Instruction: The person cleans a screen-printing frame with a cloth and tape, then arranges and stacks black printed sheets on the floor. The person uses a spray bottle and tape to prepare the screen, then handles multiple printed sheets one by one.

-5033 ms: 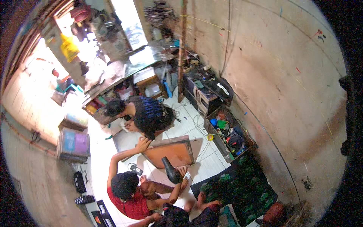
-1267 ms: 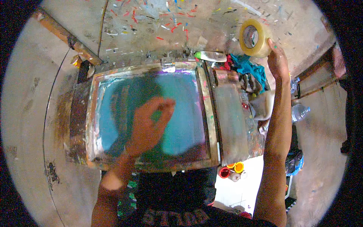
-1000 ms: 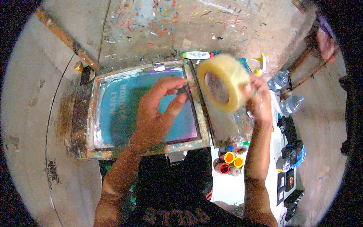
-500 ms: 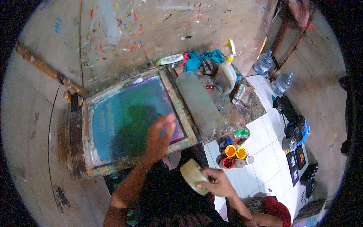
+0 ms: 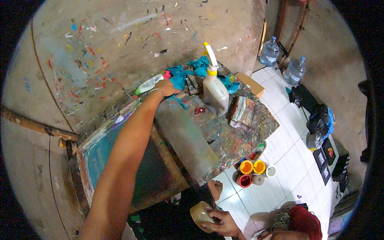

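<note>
My left hand (image 5: 166, 88) reaches across the paint-stained bench to teal rags (image 5: 200, 64) and small dark items beside a white-and-green bottle (image 5: 147, 85); its bent fingertips are hidden, so any grip is unclear. My right hand (image 5: 219, 223), low in front of the bench, is closed on a roll of clear tape (image 5: 197, 215). A screen frame (image 5: 91, 152) with blue mesh lies at the left, partly behind my left forearm, alongside a greyish panel (image 5: 188, 140). A spray bottle (image 5: 217, 96) stands right of my left hand, near a paint-crusted object (image 5: 242, 112).
Open paint pots (image 5: 246, 167) sit on the white tiled floor (image 5: 276, 188). Two water jugs (image 5: 293, 72) stand at the back right, with black bags (image 5: 318, 124) nearer. A seated person in red (image 5: 302, 222) is at lower right; a paint-marked wall (image 5: 120, 44) rises behind the bench.
The view has turned from the room toward the bench, then rightward. My right hand has lowered the tape roll. My left hand has moved from over the screen to the rags.
</note>
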Available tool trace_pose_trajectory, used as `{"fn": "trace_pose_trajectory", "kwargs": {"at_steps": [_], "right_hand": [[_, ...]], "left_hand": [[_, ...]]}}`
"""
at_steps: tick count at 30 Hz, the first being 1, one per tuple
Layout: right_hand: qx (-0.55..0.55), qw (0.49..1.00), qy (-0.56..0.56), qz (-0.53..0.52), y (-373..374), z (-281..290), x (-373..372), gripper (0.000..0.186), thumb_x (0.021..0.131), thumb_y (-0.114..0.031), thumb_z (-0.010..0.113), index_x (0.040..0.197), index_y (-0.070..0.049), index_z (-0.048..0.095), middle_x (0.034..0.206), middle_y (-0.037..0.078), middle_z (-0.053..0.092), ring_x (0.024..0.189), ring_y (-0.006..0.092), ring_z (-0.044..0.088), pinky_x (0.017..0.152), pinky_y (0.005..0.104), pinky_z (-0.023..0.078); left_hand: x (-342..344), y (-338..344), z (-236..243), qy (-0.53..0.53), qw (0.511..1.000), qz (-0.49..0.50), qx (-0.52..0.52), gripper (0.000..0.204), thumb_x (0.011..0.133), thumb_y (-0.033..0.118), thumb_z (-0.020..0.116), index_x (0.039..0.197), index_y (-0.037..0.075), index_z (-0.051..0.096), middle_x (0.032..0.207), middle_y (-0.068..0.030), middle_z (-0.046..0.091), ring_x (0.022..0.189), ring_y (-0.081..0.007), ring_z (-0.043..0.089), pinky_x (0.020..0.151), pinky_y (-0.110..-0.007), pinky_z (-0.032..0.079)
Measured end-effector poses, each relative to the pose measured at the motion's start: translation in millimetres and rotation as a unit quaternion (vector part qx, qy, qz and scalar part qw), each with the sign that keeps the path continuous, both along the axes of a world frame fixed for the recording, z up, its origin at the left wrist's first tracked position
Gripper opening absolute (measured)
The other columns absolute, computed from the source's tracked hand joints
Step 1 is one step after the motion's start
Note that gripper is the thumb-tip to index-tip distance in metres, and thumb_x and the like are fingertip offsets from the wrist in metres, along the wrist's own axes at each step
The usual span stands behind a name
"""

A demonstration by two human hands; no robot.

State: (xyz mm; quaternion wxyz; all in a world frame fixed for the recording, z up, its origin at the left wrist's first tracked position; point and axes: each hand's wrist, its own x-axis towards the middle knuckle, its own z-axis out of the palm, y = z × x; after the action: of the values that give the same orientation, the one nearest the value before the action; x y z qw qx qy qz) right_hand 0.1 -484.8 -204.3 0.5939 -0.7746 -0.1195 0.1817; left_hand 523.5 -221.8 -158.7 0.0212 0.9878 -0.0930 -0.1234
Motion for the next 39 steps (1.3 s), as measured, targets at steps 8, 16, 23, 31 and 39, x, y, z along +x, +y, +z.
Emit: {"fn": "trace_pose_trajectory", "kwargs": {"at_steps": [8,16,23,31,39], "right_hand": [[0.043,0.998,-0.032,-0.033,-23.5,-21.0,9.8,0.035,0.079,-0.020,0.081,0.108,-0.006,0.066,0.110,0.017,0.063,0.114,0.0354,0.059,0.098,0.0416,0.048],[0.149,0.961,0.232,-0.025,-15.9,-2.1,24.9,0.055,0.074,-0.018,0.084,0.118,-0.003,0.056,0.129,0.022,0.057,0.124,0.0366,0.053,0.104,0.0406,0.043],[0.065,0.997,0.025,-0.017,-9.1,13.7,31.5,0.076,0.064,-0.010,0.090,0.127,0.004,0.051,0.115,0.014,0.062,0.108,0.0196,0.061,0.094,0.0314,0.048],[0.057,0.997,0.009,0.051,14.3,23.2,-2.6,0.068,0.066,-0.005,0.085,0.124,0.004,0.051,0.113,0.014,0.062,0.108,0.0191,0.060,0.094,0.0323,0.048],[-0.029,0.992,0.054,0.114,37.7,42.2,-41.6,0.046,0.078,-0.016,0.081,0.110,0.000,0.052,0.090,0.010,0.067,0.084,0.0145,0.065,0.074,0.0307,0.053]], "left_hand": [[73.4,22.4,3.4,-0.084,0.986,0.005,-0.142,0.020,0.070,0.024,0.065,0.074,0.008,0.076,0.091,-0.0198,0.071,0.087,-0.0359,0.070,0.079,-0.040,0.056],[-86.8,-29.0,92.2,-0.179,0.910,-0.066,-0.368,0.036,0.091,0.031,0.065,0.115,0.005,0.067,0.104,-0.0126,0.070,0.091,-0.0230,0.067,0.082,-0.033,0.051],[-414.9,-17.6,57.1,0.183,0.889,0.009,-0.419,0.057,0.083,0.029,0.077,0.131,0.004,0.057,0.134,-0.0150,0.057,0.120,-0.0257,0.057,0.098,-0.036,0.047],[-498.9,-19.2,21.7,0.090,0.886,-0.016,-0.454,0.050,0.081,0.029,0.078,0.121,0.006,0.061,0.134,-0.0142,0.056,0.125,-0.0296,0.053,0.107,-0.040,0.040],[-539.2,10.0,15.6,0.011,0.853,-0.061,-0.518,0.016,0.084,0.018,0.072,0.087,0.004,0.064,0.098,-0.0101,0.066,0.095,-0.0269,0.064,0.087,-0.037,0.050]]}}
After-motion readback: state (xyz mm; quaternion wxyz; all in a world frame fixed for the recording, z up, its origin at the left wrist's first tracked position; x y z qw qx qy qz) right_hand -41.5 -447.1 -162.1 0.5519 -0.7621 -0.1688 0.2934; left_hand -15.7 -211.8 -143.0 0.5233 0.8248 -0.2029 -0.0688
